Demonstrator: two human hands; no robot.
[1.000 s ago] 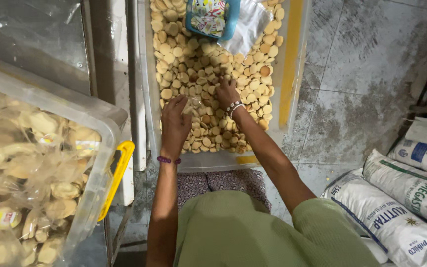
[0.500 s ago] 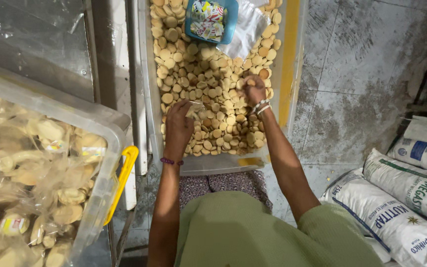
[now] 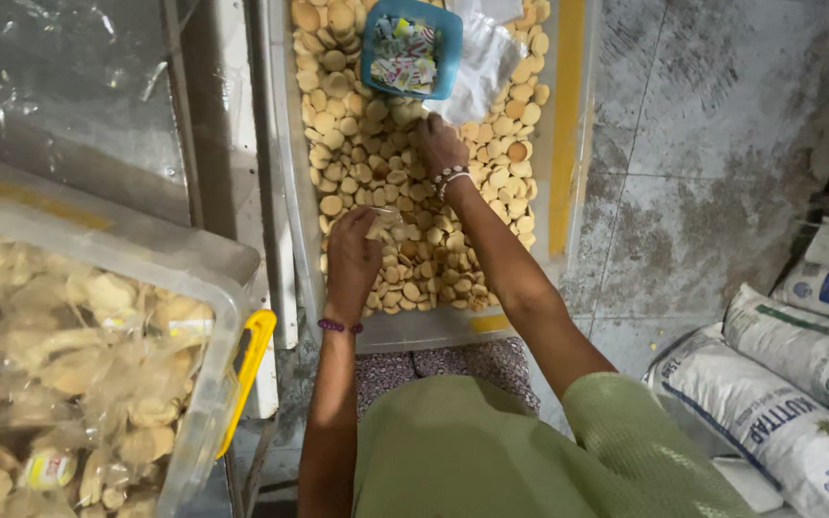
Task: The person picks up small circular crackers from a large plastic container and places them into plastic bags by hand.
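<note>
Grey, stained floor tiles [image 3: 683, 192] fill the right side of the view, with white woven sacks [image 3: 779, 403] printed in blue lying at the near right. At the middle, running from near to far, stands a long clear plastic crate [image 3: 568, 144] with a yellow strip along its right wall, filled with small round pale biscuits [image 3: 357, 144]. At its far end a blue tub [image 3: 413, 50] of small printed packets sits on the biscuits, and just right of it lies a crumpled clear plastic bag [image 3: 482, 58]. The person's left hand [image 3: 352, 259], a dark bead bracelet on its wrist, rests on the biscuits on the near left of the crate; its grip is closed round a small clear wrapper [image 3: 383, 219] with a biscuit or two in it (the exact count is too small to tell). The right hand [image 3: 437, 144], with pale bangles at the wrist, reaches farther in, lying palm down on the biscuits just near of the blue tub; its fingers curl into the heap, and whether that grip has closed on anything I cannot tell. At the near left a second clear bin [image 3: 98, 364] with a yellow latch [image 3: 247, 369] holds bagged biscuits.
</note>
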